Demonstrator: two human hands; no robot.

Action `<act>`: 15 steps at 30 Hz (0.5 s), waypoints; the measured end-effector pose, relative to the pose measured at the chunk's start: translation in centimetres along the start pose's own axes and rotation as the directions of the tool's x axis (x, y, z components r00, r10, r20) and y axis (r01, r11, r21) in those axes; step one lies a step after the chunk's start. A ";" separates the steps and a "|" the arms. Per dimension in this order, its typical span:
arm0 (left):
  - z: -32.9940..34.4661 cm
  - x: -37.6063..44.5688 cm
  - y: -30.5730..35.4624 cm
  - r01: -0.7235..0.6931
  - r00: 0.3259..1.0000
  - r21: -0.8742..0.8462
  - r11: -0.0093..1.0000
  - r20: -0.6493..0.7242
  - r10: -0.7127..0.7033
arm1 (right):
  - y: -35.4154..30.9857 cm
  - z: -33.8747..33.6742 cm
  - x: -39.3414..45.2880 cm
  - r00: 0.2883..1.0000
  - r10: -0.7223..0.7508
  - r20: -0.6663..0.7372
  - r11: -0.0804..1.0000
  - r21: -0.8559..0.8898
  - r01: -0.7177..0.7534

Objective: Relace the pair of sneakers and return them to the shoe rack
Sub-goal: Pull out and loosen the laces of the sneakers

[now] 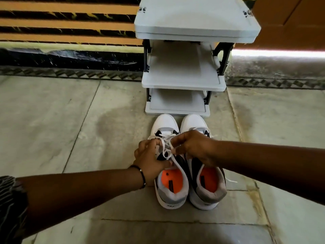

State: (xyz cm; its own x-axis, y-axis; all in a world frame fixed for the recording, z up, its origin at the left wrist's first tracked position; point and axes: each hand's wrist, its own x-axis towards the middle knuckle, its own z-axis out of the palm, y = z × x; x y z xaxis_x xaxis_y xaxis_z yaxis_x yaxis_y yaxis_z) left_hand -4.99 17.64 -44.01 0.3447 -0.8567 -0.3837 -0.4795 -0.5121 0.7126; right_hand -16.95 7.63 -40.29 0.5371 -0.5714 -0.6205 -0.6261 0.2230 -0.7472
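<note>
Two white, grey and black sneakers with orange insoles stand side by side on the stone floor, toes toward the rack. Over the left sneaker (pixel 171 192) my left hand (pixel 149 156) and my right hand (pixel 193 147) each pinch a part of its white lace (pixel 166 153), which forms a small loop between them. The right sneaker (pixel 208 189) sits partly under my right hand, with a loose lace end (pixel 231 180) trailing off its right side. The grey three-shelf shoe rack (pixel 182 81) stands just beyond the toes, its shelves bare.
A wall with orange and black stripes (pixel 70 23) runs behind the rack, and an orange-brown door or panel (pixel 290 20) is at the upper right. A patterned border strip (pixel 70 73) edges the floor. Stone floor slabs (pixel 70 129) spread to both sides of the sneakers.
</note>
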 end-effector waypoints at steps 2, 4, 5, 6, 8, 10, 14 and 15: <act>-0.3 0.6 0.5 -0.008 1.000 -0.093 0.996 -0.012 0.007 | 0.1 0.3 0.3 1.000 0.005 0.012 0.993 0.115 -0.006; -1.1 1.2 1.0 0.027 0.998 -0.257 0.966 -0.054 -0.042 | 0.5 0.3 0.4 1.000 0.006 -0.007 0.990 0.142 -0.004; -1.7 1.3 1.4 0.069 0.996 -0.340 0.938 -0.034 -0.085 | 0.7 0.3 0.4 1.000 0.008 -0.020 0.989 0.144 -0.005; -2.3 1.4 1.9 0.126 0.992 -0.417 0.900 0.027 -0.126 | 0.7 0.1 0.2 1.000 0.004 -0.028 0.989 0.146 0.000; -3.6 1.5 2.6 0.250 0.965 -0.524 0.814 0.200 -0.167 | 0.4 -0.3 0.0 1.000 -0.011 -0.026 0.989 0.146 0.015; -4.1 1.5 3.1 0.316 0.935 -0.552 0.771 0.317 -0.156 | -0.2 -0.6 -0.1 0.999 -0.034 -0.014 0.988 0.151 0.036; -4.1 1.3 4.0 0.200 0.975 -0.587 0.784 0.196 -0.102 | -1.0 -0.9 0.0 0.995 -0.084 -0.047 0.985 0.150 0.090; -4.5 1.4 4.2 0.114 0.992 -0.583 0.804 0.112 -0.060 | -1.1 -0.9 0.0 0.993 -0.088 -0.076 0.986 0.132 0.097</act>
State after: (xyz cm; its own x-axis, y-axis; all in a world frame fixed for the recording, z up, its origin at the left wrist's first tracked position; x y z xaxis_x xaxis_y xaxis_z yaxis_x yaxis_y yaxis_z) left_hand -2.90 14.60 -38.95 0.2804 -0.8259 -0.4891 0.1242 -0.4740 0.8717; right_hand -16.80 6.67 -39.23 0.5455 -0.6470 -0.5328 -0.4909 0.2687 -0.8287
